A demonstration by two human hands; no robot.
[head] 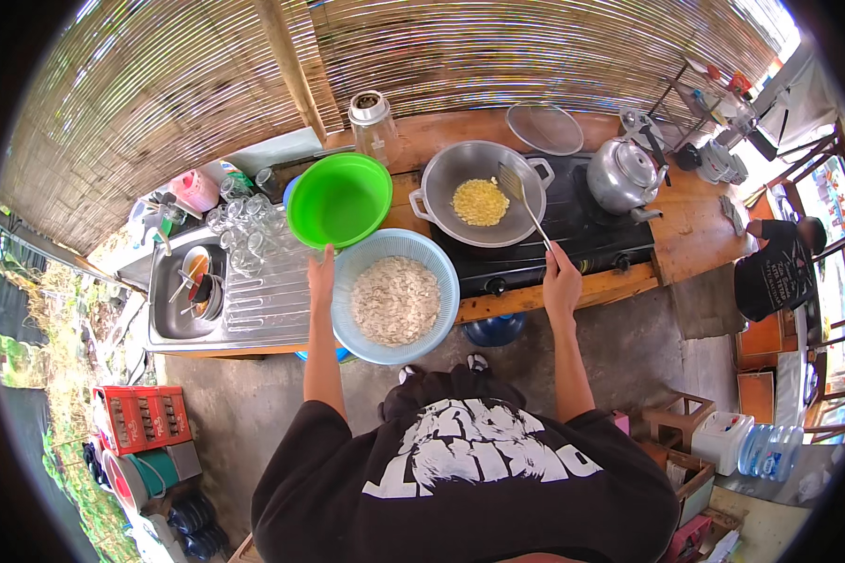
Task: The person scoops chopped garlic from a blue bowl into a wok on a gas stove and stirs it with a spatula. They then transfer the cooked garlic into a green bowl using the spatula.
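Note:
My left hand (pixel 322 276) is at the near rim of a bright green plastic basin (pixel 341 197), with a fingertip over the rim; its other fingers are partly hidden. Right beside that hand is a light blue plastic colander (pixel 447 299) of pale, flaky grains or pieces (pixel 396 301), jutting past the counter edge. In my right hand (pixel 562 281) is the handle of a metal slotted spatula (pixel 524 193). The spatula's blade rests inside a two-handled metal wok (pixel 440 172), next to chopped yellowish food (pixel 480 202). The wok sits on a black gas stove (pixel 570 243).
A metal kettle (pixel 623 176) stands right of the wok, and a glass lid (pixel 544 128) lies behind it. Drinking glasses (pixel 243 225) crowd the drainboard beside a sink (pixel 162 310) holding dishes. Another person (pixel 774 271) is at the far right. A red bottle crate (pixel 141 419) stands on the floor.

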